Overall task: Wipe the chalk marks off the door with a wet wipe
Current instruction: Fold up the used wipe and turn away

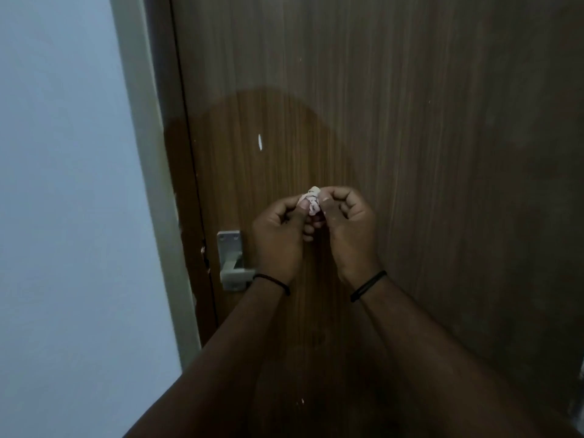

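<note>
Crumpled wet wipe (311,202) pinched between left hand (278,235) and right hand (349,229); grainy wooden door (410,153), chalk fleck (260,142) at eleven o'clock

One brown wood-grain door (410,153). One crumpled white wet wipe (311,200). Two bare hands: left hand (279,238), right hand (347,229). Two thin black wristbands, one on each wrist (274,281) (368,285). One grey metal door latch (232,260). One clear white chalk mark (260,142).
</note>
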Tool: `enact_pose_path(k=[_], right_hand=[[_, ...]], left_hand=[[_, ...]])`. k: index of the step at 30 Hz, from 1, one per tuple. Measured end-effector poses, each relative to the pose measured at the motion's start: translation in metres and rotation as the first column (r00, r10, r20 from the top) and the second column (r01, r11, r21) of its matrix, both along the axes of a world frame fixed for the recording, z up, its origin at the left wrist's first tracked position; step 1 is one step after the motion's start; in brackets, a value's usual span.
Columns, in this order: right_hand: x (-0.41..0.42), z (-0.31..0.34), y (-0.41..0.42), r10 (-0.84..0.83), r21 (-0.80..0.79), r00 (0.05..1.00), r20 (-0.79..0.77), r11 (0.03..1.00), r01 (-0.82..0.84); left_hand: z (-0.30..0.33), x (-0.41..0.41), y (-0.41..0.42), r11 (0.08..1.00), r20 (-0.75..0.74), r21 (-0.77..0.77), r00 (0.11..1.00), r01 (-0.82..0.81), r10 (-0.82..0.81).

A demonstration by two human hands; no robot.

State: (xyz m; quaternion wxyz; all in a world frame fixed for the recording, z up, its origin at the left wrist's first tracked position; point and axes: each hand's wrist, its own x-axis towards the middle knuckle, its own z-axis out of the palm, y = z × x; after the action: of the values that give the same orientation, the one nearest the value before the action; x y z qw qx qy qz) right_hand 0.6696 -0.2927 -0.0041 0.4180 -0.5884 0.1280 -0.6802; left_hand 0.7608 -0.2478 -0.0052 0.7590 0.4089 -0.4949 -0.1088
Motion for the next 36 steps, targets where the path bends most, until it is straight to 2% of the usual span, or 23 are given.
enact_pose_path(k=[5,8,10,13,15,17,22,27,29,30,33,34,36], right_hand=[[-0.018,0.069,-0.032,-0.016,0.074,0.998,0.055,0.997,0.012],[-0.041,0.112,-0.041,-0.157,0.055,0.987,0.021,0.986,0.155],[-0.062,0.142,-0.045,-0.334,0.014,0.94,-0.067,0.942,0.335],[-0.091,0.181,-0.05,-0.578,-0.072,0.797,-0.175,0.815,0.575],[-0.111,0.204,-0.052,-0.654,-0.111,0.728,-0.205,0.754,0.647],[-0.129,0.22,-0.055,-0.683,-0.165,0.699,-0.213,0.73,0.663],[-0.168,0.233,-0.057,-0.752,-0.308,0.612,-0.244,0.659,0.686],[-0.202,0.226,-0.048,-0.768,-0.397,0.572,-0.288,0.639,0.659],[-0.217,0.22,-0.044,-0.805,-0.375,0.507,-0.309,0.593,0.713],[-0.226,0.217,-0.042,-0.81,-0.34,0.489,-0.323,0.581,0.739],[-0.249,0.204,-0.029,-0.749,-0.07,0.562,-0.349,0.619,0.782],[-0.257,0.197,-0.023,-0.752,-0.006,0.563,-0.343,0.601,0.799],[-0.272,0.182,-0.01,-0.794,0.029,0.494,-0.353,0.518,0.855]], left_hand=[[0.078,-0.02,-0.035,0.983,-0.093,0.052,0.981,0.174,-0.169],[0.119,-0.048,-0.043,0.974,-0.065,0.104,0.979,0.201,-0.195],[0.145,-0.072,-0.046,0.972,0.038,0.148,0.981,0.184,-0.191],[0.183,-0.101,-0.052,0.972,0.153,0.16,0.968,0.173,-0.197],[0.209,-0.119,-0.058,0.975,0.216,0.143,0.956,0.169,-0.198],[0.229,-0.135,-0.065,0.983,0.265,0.103,0.948,0.153,-0.176],[0.251,-0.171,-0.087,0.973,0.106,0.088,0.969,0.214,-0.223],[0.257,-0.195,-0.108,0.869,-0.155,0.127,0.875,0.477,-0.458],[0.252,-0.205,-0.113,0.82,-0.168,0.157,0.834,0.55,-0.526],[0.248,-0.212,-0.115,0.798,-0.152,0.183,0.819,0.574,-0.554],[0.23,-0.229,-0.117,0.704,-0.105,0.251,0.742,0.664,-0.662],[0.222,-0.237,-0.117,0.657,-0.089,0.278,0.7,0.701,-0.709],[0.204,-0.252,-0.115,0.555,-0.081,0.326,0.608,0.765,-0.79]])
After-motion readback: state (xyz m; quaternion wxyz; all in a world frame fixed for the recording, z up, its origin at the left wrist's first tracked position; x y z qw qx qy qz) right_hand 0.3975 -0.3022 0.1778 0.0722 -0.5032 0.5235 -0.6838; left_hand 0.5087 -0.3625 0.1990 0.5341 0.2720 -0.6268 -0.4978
